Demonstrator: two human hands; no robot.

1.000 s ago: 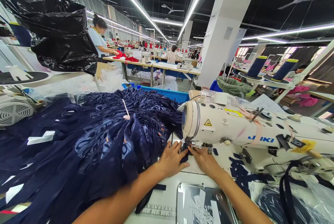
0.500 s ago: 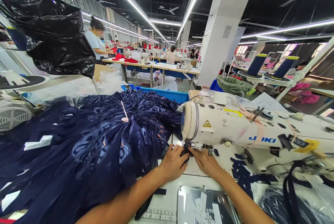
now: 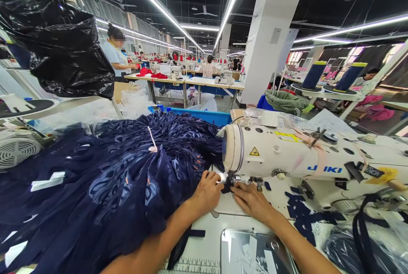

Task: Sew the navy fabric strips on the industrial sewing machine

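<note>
A white sewing machine (image 3: 287, 150) stands at the right, its needle area lit at the left end. Dark fabric (image 3: 227, 187) lies under the needle area. On its left side my left hand (image 3: 208, 189) has curled fingers at the fabric's edge; what they grip is hidden. From the right, my right hand (image 3: 250, 198) touches the fabric with its fingertips, the fingers bent and slightly apart. A large heap of navy patterned garments (image 3: 137, 172) spreads over the left, with a pale tie on top.
A metal tray (image 3: 255, 252) with white labels sits at the front edge near a ruler strip. Navy scraps (image 3: 299, 210) and a plastic bag (image 3: 353, 248) lie at the right. A blue bin (image 3: 204, 115) is behind the heap. People work at tables farther back.
My left hand has drawn slightly back from the needle area, and its fingers are more curled. My right hand's fingers have shifted and spread a little. The view has moved slightly.
</note>
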